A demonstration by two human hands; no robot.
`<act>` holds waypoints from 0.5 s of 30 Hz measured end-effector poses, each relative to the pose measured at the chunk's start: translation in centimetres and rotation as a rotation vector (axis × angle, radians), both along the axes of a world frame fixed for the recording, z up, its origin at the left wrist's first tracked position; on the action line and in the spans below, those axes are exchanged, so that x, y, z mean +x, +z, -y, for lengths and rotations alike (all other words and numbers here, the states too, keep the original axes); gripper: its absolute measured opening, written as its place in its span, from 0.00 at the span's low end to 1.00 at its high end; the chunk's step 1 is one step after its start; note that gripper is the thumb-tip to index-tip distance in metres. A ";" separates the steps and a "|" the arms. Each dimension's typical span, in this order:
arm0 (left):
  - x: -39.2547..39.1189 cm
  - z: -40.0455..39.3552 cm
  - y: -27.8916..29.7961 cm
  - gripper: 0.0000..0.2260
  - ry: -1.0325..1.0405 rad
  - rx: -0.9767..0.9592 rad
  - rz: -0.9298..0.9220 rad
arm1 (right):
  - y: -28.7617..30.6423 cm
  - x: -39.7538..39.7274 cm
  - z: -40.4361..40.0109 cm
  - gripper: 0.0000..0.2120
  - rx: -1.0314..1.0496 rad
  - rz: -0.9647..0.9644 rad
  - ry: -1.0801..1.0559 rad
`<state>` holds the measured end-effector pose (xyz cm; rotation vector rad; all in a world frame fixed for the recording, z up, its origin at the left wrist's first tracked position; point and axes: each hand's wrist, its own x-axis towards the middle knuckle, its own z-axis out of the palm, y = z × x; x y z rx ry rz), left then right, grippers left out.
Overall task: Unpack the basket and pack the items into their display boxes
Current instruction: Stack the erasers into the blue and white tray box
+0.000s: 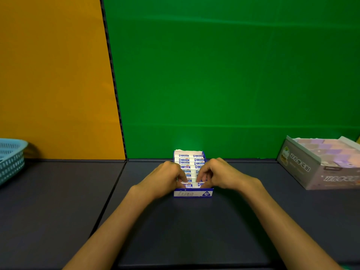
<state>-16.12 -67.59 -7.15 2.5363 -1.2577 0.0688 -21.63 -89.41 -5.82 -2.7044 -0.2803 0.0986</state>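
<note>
1. Centrally, a small blue-and-white cardboard display box [192,192] stands on the dark grey matte shelf surface [185,230], its far end close to the green back wall [233,75].
2. Inside this box, small white packets with blue-printed labels [190,160] stand in two side-by-side rows, running from the near end to the far end.
3. Both bare hands meet over the near part of the box.
4. The left hand [167,178] has its fingers curled inward, and its fingertips pinch a packet near the front [186,185] of the left row.
5. The right hand [216,175] mirrors it, fingers curled narrowly, tips touching the front packets of the right row; whether it truly grips one, I cannot tell.
6. Both forearms reach in from the lower edge of the view and converge on the box.
7. At the far left, a light blue plastic mesh basket [10,160] sits on the shelf, well apart from the box and partly cut off by the frame; its contents are hidden.
8. At the far right, a larger pale grey-and-lilac cardboard display box [303,168] with printed characters on its sides rests on the shelf, filled with pastel purple and pink items [331,151].
9. Behind the basket, an orange wall panel [54,75] meets the green one along a dark slotted strip [113,78].
</note>
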 end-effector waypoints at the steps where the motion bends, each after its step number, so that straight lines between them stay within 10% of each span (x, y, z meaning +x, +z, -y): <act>1: 0.0 0.0 0.0 0.13 0.003 -0.002 -0.002 | 0.0 0.0 0.0 0.11 -0.004 0.007 0.002; 15: -0.7 -0.9 -0.2 0.12 0.038 -0.060 -0.020 | -0.7 -0.9 0.5 0.12 0.040 0.104 0.038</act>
